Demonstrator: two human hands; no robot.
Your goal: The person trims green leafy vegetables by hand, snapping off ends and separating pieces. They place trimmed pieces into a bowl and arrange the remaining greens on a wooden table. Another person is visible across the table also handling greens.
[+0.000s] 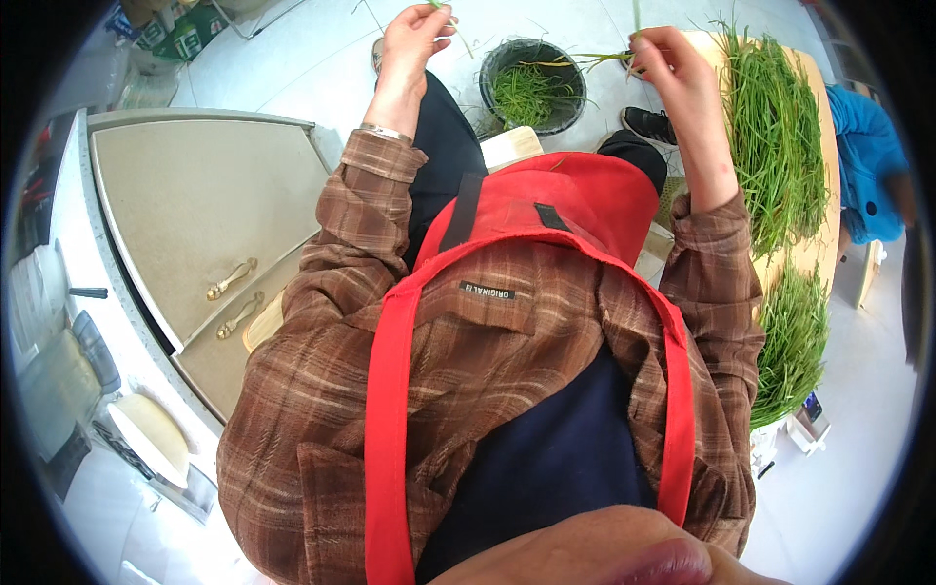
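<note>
My left hand [415,35] is raised at the top of the view, its thumb and fingers pinching a thin green leaf stalk [461,34]. At the upper right, my right hand [676,62] pinches some yellowish-green leaf strands [603,58] that reach left towards the bucket. Between and below the hands, a dark bucket [579,110] lined with a black bag stands on the floor. Loose green leaves [523,95] lie inside it. Beside my right arm, a large pile of chive-like leaves [775,139] covers much of a wooden tabletop [830,197].
A second leaf bunch [793,344] lies at the table's near end. Across the table is a person in a blue garment [866,164]. A cabinet [205,183] with brass-coloured handles stands at my left. My red apron [541,197] covers my lap. A black shoe [647,126] rests near the bucket.
</note>
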